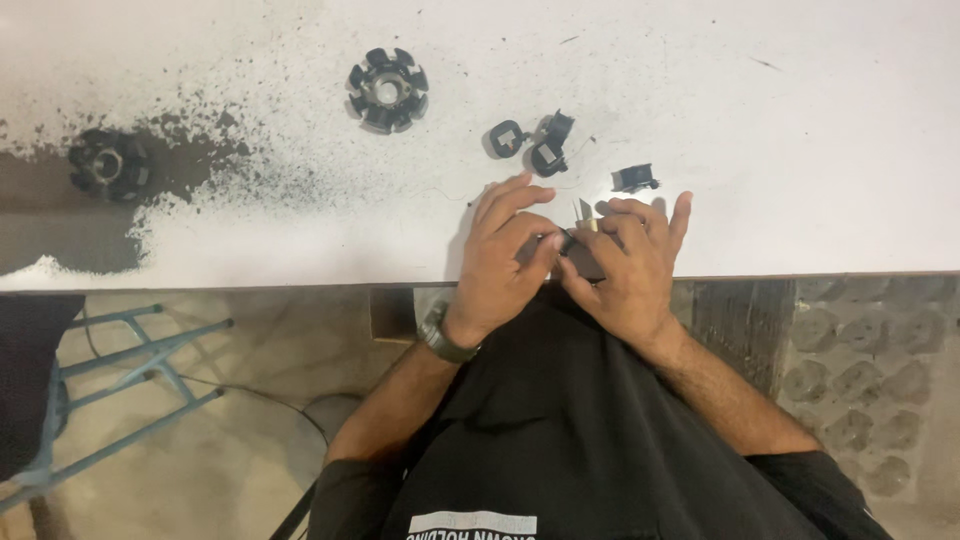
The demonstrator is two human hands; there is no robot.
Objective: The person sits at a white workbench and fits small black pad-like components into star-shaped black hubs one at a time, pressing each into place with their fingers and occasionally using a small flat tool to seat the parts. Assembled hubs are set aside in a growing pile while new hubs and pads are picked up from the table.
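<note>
My left hand (505, 262) and my right hand (630, 268) meet at the front edge of the white table (760, 150). Together they pinch a small dark part (578, 252) with a bit of metal showing at its top. The hands cover most of it. Just beyond my fingers lie loose black plastic pieces: one with a square hole (507, 138), a pair touching each other (551, 145), and a smaller one (634, 179) near my right fingertips. A watch sits on my left wrist.
A black toothed ring with a metal centre (388, 89) lies farther back on the table. A similar ring (108, 165) sits at the left on a dark, worn patch. A blue metal frame (130, 370) stands on the floor at the left.
</note>
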